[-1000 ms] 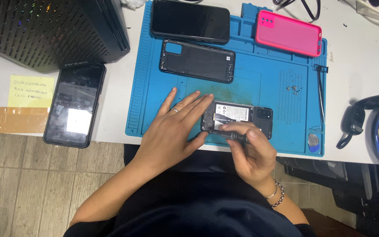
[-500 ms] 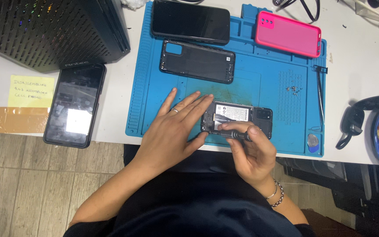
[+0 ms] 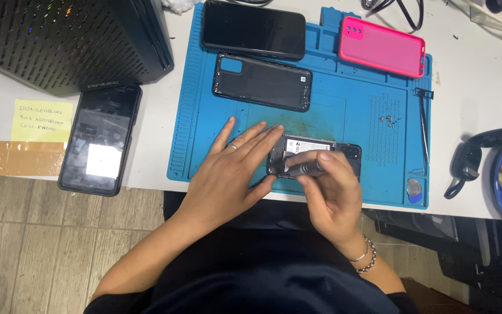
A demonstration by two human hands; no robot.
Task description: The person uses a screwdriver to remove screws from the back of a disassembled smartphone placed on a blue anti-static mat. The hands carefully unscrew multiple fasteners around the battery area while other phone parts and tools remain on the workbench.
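An opened phone [image 3: 315,152] with its insides showing lies near the front edge of a blue work mat [image 3: 344,110]. My left hand [image 3: 233,168] rests flat on the mat with fingers spread, its fingertips pressing on the phone's left end. My right hand [image 3: 332,189] grips a small dark screwdriver [image 3: 302,169] held across the phone, tip toward its left part. A black back cover [image 3: 262,82] lies on the mat just beyond my hands.
A black phone [image 3: 254,29] and a pink phone case [image 3: 382,46] lie at the mat's far side. Small screws [image 3: 389,120], tweezers [image 3: 423,125] and a blue pick [image 3: 415,191] sit right. Another phone [image 3: 100,138], a yellow note [image 3: 40,120] and a black case [image 3: 65,40] are left.
My right hand and the screwdriver shifted slightly over the opened phone. My left hand stays in place.
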